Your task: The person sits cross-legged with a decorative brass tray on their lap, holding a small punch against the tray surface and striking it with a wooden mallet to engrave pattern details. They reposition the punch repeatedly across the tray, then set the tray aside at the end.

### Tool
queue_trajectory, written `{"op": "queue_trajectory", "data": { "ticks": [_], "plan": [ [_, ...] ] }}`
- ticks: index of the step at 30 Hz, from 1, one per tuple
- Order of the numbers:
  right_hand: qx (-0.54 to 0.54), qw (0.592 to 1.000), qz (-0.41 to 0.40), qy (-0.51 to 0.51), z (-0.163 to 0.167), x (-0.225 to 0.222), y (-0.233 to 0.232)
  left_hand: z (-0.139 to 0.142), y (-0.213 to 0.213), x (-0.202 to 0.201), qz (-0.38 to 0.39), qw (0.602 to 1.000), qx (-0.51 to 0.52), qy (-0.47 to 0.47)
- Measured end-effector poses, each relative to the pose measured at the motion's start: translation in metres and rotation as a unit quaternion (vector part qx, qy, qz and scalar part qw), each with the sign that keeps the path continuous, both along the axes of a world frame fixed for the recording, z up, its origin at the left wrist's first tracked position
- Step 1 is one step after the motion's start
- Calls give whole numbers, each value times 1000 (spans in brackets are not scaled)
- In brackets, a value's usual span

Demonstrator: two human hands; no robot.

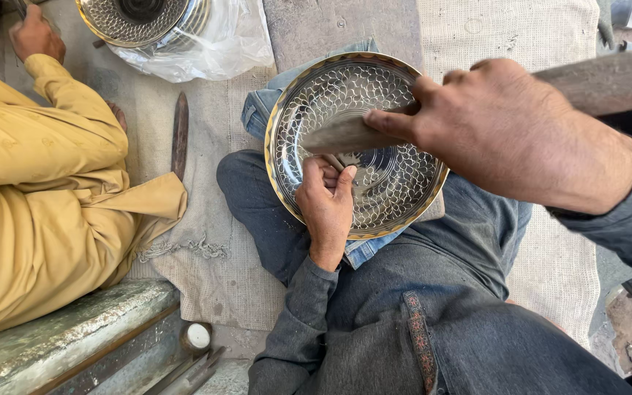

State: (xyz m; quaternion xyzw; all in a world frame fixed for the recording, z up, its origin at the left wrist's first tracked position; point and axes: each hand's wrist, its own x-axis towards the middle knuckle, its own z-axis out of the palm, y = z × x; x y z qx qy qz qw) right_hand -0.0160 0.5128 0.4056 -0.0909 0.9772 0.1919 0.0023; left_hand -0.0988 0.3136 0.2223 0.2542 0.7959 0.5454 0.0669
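While the left hand (325, 207) rests inside the tray (355, 143), its fingers curl tight round a small tool (340, 160) pressed against the patterned metal just above the knuckles. The tray is round, silvery, chased with a scale-like pattern and edged with a gold rim; it lies tilted on the person's lap, on a folded piece of denim (257, 110) that shows past the rim up and to the left of that hand. The right hand (510, 128) is closed on a wooden mallet (345, 134), gripping its handle, with the thumb stretched along the wood. The mallet's head reaches out to the left of this hand and hangs over the tray, just above the left hand's fingers; whether it touches the tool cannot be told.

Well to the left of the left hand sits another person in a yellow garment (45, 190), one hand (36, 35) raised near the top edge. A second tray (140, 18) in clear plastic lies far up and left. A dark pointed tool (179, 135) lies on the cloth (213, 271) between the two people.
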Motion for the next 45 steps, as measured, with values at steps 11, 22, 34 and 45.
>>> {"op": "queue_trajectory", "data": {
  "ticks": [11, 22, 34, 45],
  "plan": [
    [-225, 955, -192, -27, 24, -5, 51, 70, 4, -79, 26, 997, 71, -34],
    [-697, 583, -383, 167, -86, 57, -27, 95, -13, -133, 31, 953, 283, -108],
    [-590, 700, -256, 310, -28, -37, 54, 141, 44, -195, -37, 950, 307, -47],
    [-647, 648, -262, 305, -166, 6, 65, 34, -11, -270, 54, 907, 417, 22]
  ]
}}
